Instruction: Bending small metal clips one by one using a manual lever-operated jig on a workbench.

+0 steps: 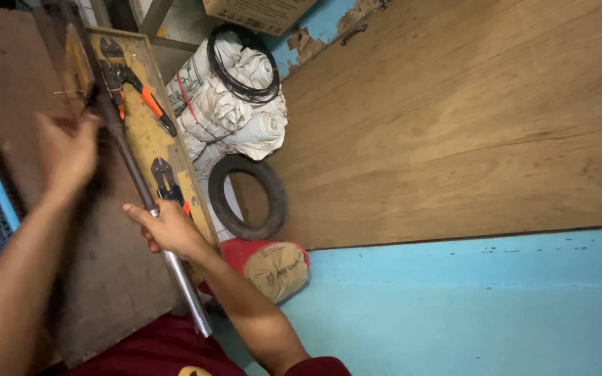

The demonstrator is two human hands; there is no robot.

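A dark brown board (106, 278) is serving as the surface, running from the left edge toward the bottom of the view, with a yellow pegboard panel (149, 143) sitting beside it in a pale wooden frame. A long metal pipe (175, 268) is lying across the brown board, its silvery end reaching past the board's lower edge. On the yellow panel, an orange-handled cutter (144, 94) is resting near the top, and a blue-handled cutter (166, 184) is lying lower down, well apart from it.
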